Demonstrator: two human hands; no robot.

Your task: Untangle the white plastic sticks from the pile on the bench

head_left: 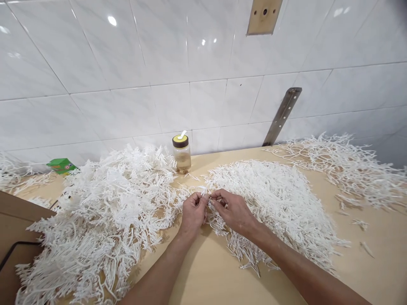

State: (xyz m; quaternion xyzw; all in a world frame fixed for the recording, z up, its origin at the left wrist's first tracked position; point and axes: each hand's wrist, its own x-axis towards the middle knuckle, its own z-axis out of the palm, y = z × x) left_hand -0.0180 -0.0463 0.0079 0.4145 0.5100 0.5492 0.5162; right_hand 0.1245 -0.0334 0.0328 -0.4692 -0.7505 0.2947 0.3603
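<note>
Nearby, jar (181,149) holding yellowish liquid (183,162); left hand (193,211), right hand (234,212) pinching white strand (203,190).

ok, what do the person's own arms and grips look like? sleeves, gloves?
Bare human left forearm and bare human right forearm, no sleeves in view. Ungloved human left grip and ungloved human right grip; no watch or bracelet visible.

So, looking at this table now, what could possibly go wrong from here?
The bottle stands beside the left pile; a knock might tip it, and any leak could wet that pile. The right pile lies close by, so the two could mix. The small white piece at the left hand might slip.
</note>
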